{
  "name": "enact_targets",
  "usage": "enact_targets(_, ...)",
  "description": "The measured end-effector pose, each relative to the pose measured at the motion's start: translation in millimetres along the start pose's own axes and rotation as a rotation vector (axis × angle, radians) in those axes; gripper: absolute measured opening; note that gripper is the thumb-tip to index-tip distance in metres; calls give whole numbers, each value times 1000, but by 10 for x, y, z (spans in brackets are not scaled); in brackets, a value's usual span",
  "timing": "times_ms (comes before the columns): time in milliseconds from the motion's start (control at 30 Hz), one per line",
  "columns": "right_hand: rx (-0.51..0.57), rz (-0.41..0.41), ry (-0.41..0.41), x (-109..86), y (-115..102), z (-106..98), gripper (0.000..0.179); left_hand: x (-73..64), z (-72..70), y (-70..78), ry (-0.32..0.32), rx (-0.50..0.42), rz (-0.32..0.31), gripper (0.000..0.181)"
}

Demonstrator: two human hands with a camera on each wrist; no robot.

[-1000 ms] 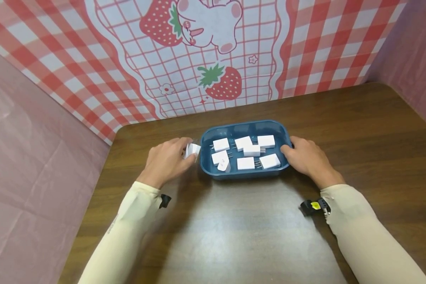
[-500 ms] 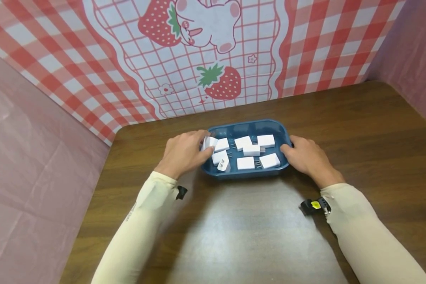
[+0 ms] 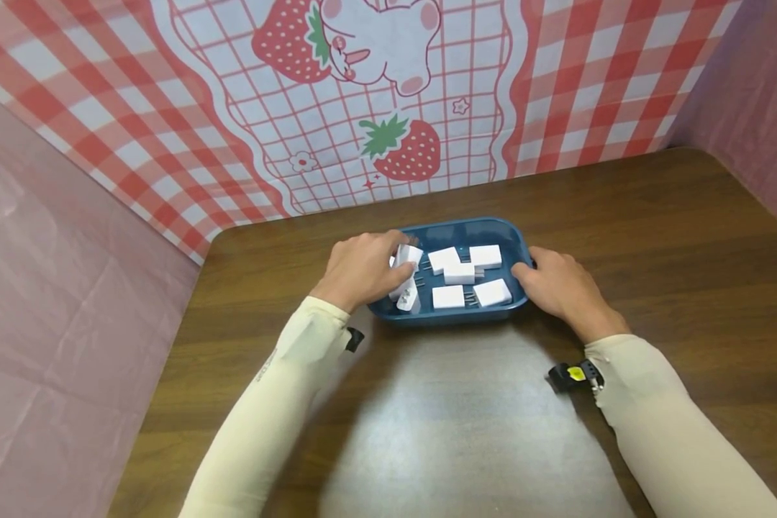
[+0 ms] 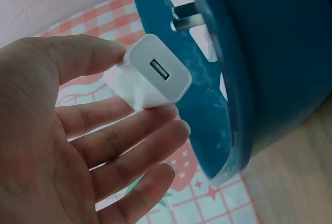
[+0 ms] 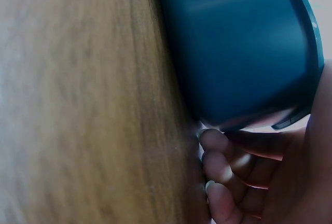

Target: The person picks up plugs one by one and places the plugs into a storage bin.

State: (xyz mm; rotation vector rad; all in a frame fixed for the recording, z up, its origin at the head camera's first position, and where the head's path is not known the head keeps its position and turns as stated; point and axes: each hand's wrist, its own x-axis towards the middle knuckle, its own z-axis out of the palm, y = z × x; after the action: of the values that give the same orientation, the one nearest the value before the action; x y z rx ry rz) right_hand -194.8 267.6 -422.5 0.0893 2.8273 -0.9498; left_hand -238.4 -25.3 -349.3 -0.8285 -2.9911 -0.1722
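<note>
Between thumb and fingers my left hand [image 3: 362, 270] pinches a white USB charger [image 3: 409, 255] above the left end of a blue plastic bin [image 3: 456, 233]. In the left wrist view the charger [image 4: 161, 68] shows its USB port, close to the bin's rim [image 4: 228, 73]. My right hand [image 3: 560, 288] holds the bin's right end, thumb over the rim; in the right wrist view its curled fingers [image 5: 220, 200] lie low by the bin's outer wall [image 5: 238, 42]. Several white chargers [image 3: 449, 297] with metal prongs lie in the bin, those at the left partly hidden by my left hand.
The bin stands on a brown wooden table [image 3: 628, 223]. Behind it hangs a red-and-white checked cloth [image 3: 576, 86] with strawberries. Pink cloth [image 3: 71, 309] hangs at the left, and more at the right. Both wrists wear black straps over pale sleeves.
My left hand has moved right with the charger, from beside the bin to over its left end. My right hand and the bin have stayed in place.
</note>
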Motion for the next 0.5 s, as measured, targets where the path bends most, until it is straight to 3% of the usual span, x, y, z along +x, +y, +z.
enact_targets(233,2,3,-1,4,8,-3,63,84,59,75,-59,-7,-6,47)
enact_targets(500,0,14,-3,9,-1,11,63,129,95,127,-37,2,0,45)
